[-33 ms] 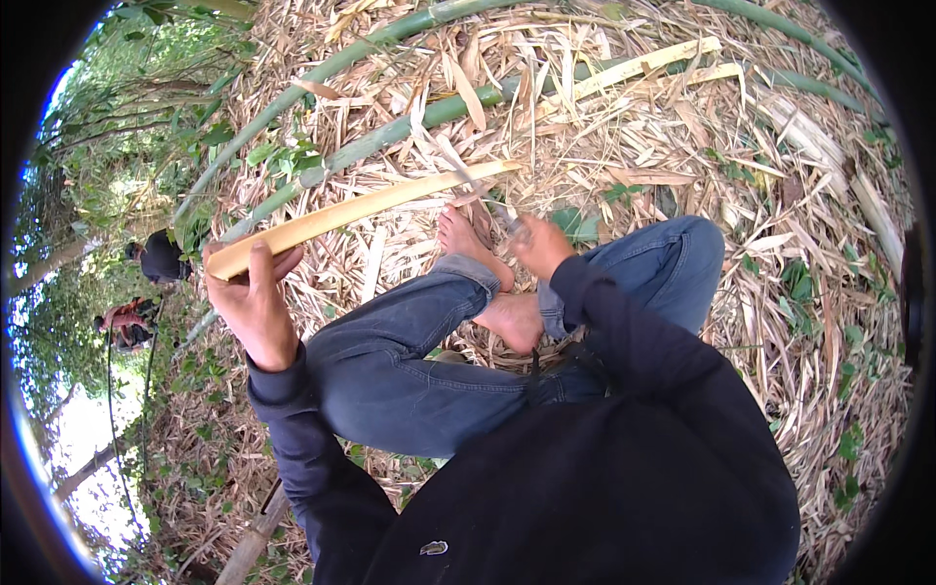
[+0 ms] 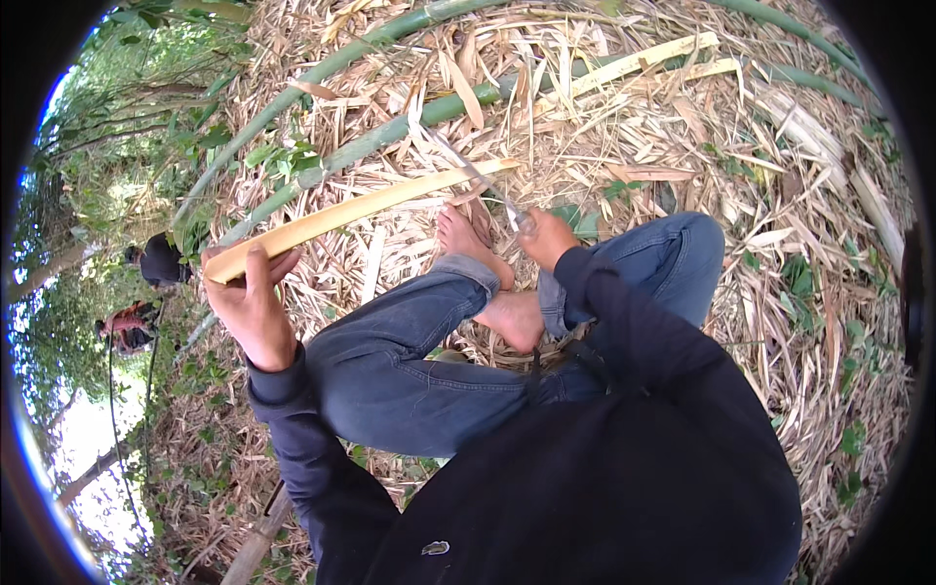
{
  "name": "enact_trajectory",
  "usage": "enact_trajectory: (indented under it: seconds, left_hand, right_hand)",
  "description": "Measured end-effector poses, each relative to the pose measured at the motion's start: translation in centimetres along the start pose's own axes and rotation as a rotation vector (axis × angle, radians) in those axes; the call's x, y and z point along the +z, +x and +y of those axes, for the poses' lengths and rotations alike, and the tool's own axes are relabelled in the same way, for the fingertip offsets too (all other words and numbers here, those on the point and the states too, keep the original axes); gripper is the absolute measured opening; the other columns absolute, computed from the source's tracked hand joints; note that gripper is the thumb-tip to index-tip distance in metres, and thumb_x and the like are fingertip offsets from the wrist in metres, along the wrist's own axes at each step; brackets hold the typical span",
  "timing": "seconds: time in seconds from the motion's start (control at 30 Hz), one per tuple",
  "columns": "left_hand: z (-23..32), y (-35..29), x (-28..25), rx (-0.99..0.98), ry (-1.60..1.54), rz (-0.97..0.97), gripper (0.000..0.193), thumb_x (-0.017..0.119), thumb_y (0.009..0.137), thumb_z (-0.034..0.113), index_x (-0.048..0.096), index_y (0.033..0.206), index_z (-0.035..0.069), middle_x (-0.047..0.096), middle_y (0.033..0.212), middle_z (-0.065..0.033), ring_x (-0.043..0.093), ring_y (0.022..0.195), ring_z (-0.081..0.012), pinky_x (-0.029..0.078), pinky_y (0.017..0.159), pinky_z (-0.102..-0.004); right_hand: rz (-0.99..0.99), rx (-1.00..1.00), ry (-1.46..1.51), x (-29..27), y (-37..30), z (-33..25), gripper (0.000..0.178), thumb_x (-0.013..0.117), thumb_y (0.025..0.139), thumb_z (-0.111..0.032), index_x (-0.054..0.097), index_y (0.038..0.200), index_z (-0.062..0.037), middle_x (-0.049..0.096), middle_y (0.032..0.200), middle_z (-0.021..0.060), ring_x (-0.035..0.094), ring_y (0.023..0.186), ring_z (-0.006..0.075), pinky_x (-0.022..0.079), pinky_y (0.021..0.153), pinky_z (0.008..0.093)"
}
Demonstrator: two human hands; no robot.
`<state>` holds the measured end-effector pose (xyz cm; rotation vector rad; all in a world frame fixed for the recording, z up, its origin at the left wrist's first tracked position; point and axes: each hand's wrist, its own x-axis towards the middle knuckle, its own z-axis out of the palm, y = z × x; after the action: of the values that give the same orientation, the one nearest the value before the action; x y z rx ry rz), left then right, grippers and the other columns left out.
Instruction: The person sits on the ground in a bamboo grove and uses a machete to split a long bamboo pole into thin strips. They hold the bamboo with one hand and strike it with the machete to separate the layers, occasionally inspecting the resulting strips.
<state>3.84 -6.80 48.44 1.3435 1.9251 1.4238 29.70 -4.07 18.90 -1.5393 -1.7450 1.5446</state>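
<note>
A long pale split-bamboo strip [image 2: 361,208] slants from my left hand up toward the middle of the view. My left hand [image 2: 255,307] grips its broad near end, thumb on top and fingers underneath. In my right hand [image 2: 546,240] is a knife [image 2: 497,197], held by its handle in front of my bare feet. The blade points up and left, crossing the strip close to its narrow far end. Whether the edge bites into the strip cannot be made out.
Green bamboo poles [image 2: 419,119] curve across the dry leaf litter ahead. Other pale split strips [image 2: 634,64] lie beyond them. A weathered log [image 2: 809,136] rests at the far right. Two people, one in dark clothing [image 2: 161,261], are off to the left among greenery.
My right hand has shifted slightly to the right with the knife, and more of the blade shows. The left hand and the strip stay almost in place.
</note>
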Motion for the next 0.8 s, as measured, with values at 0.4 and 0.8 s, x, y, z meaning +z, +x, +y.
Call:
enact_trajectory:
  seconds: [0.4,0.8]
  left_hand:
    - [-1.0,0.0,-1.0,-0.043,-0.005,0.030,0.016,0.053,0.094,0.005,0.044,0.103,-0.004,0.055,0.098,-0.0154,0.067,0.083,-0.0240,0.062,0.073,-0.0348]
    - [-2.1,0.4,-3.1,-0.093,-0.066,-0.003,0.025,0.058,0.093,0.007,0.045,0.112,-0.004,0.056,0.101,-0.0132,0.065,0.090,-0.0222,0.061,0.080,-0.0374]
  right_hand:
    - [-0.088,0.073,-0.195,-1.7,0.9,1.6,0.035,0.059,0.082,-0.024,0.059,0.109,-0.0026,0.065,0.094,0.0257,0.062,0.091,0.0433,0.049,0.084,0.0472]
    - [-0.110,-0.044,-0.087,-3.3,-3.0,-1.9,0.035,0.064,0.080,-0.021,0.057,0.108,-0.0022,0.065,0.090,0.0248,0.064,0.087,0.0398,0.050,0.078,0.0469]
